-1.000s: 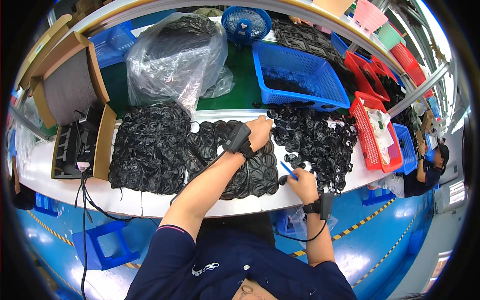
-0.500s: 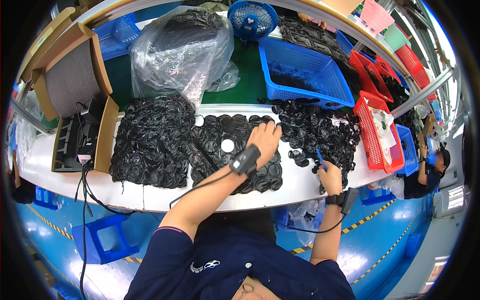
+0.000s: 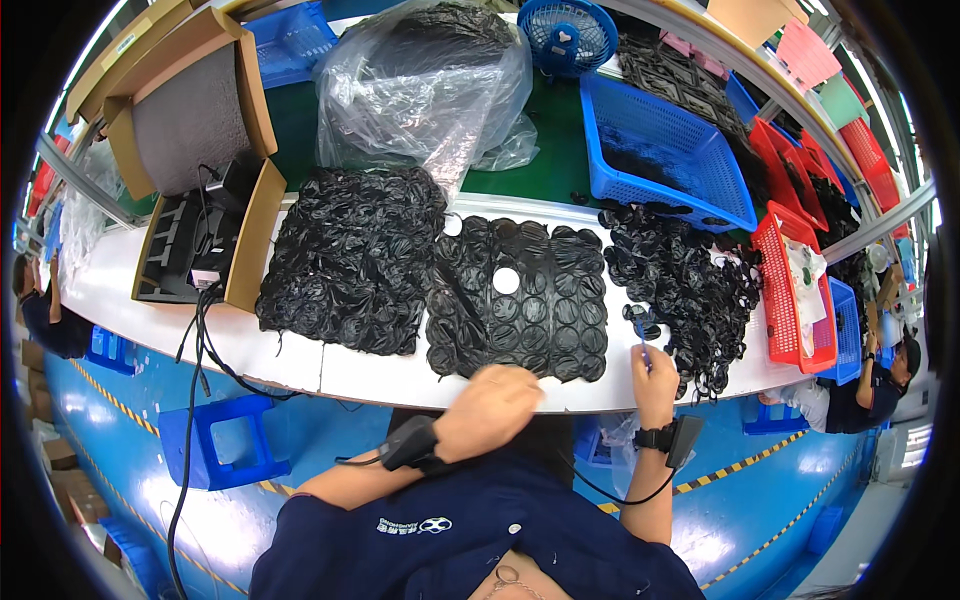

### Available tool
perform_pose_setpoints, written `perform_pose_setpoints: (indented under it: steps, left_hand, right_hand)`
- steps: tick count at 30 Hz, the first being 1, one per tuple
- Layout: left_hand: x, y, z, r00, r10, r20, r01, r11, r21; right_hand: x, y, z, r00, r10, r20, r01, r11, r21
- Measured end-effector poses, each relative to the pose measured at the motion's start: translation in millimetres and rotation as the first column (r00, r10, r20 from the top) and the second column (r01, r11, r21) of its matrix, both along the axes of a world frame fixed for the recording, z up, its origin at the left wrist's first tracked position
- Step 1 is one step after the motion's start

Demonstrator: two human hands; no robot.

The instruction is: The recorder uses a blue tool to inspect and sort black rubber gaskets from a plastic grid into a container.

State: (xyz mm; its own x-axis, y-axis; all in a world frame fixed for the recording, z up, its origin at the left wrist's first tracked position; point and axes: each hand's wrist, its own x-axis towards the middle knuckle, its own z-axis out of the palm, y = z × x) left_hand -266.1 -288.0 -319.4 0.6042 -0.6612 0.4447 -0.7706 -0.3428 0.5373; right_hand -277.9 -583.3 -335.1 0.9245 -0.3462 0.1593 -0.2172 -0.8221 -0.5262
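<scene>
1. Nearest, the left hand (image 3: 488, 412) hovered over or by the front edge of the smooth white table (image 3: 290, 358), its fingers curled inward. Motion blur hid their tips, so I could not tell whether they pinched anything.
2. The right hand (image 3: 655, 384) was at the table's edge too, fingers folded and pinching a slim, straight blue tool (image 3: 644, 345) that jutted up from the grip, away from the body.
3. Just beyond the left fingers lay the sheet (image 3: 552, 312), black, thin and glossy, made of round, creased discs in rows, with one round white spot among them. Its near edge lay close to those fingers; contact could not be judged.
4. Ahead of the right fingers, near the tool's tip, a few loose discs (image 3: 645, 322) lay at the fringe of the heap (image 3: 700, 295), a ragged, shiny black jumble right of the sheet.
5. Left of the sheet spread the mat (image 3: 350, 262), black and heavily crumpled.
6. Farther out stood a brown cardboard carton (image 3: 256, 235) at left and a red perforated plastic basket (image 3: 780, 290) at right.
7. Behind were a clear, wrinkled plastic bag (image 3: 420, 105), a blue lattice-walled crate (image 3: 672, 199) and a round blue fan (image 3: 567, 38).
</scene>
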Motion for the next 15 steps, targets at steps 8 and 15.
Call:
perform_pose_setpoints:
  steps: [8,15]
  left_hand:
    - [6,72,-1,0.854,0.515,0.077,-0.52,0.838,0.167]
    - [16,81,-2,0.896,0.413,0.162,-0.429,0.901,0.071]
  right_hand:
    - [-8,39,-4,0.999,0.035,0.003,-0.035,0.996,0.086]
    - [-4,47,6,0.999,-0.036,-0.036,0.043,0.972,0.233]
